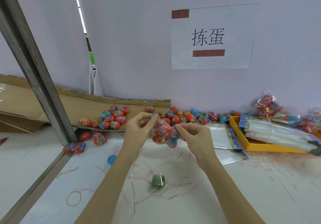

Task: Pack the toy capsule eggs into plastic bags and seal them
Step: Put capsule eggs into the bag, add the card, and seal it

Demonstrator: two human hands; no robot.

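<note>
A clear plastic bag [165,133] with several red and blue capsule eggs inside hangs above the white table, held between both hands. My left hand [139,130] pinches the bag's upper left edge near its printed header. My right hand [192,135] pinches the bag's right edge. Loose capsule eggs [111,117] lie in a heap on flattened cardboard behind the hands, and more loose eggs [196,115] line the wall. A single green capsule egg [157,181] lies on the table below the bag.
A yellow tray [257,147] holding empty bags sits at the right, with filled bags [267,105] behind it. Flat empty bags [224,138] lie beside it. A metal post [34,64] slants at left. A rubber band [74,198] and torn strips lie on the table.
</note>
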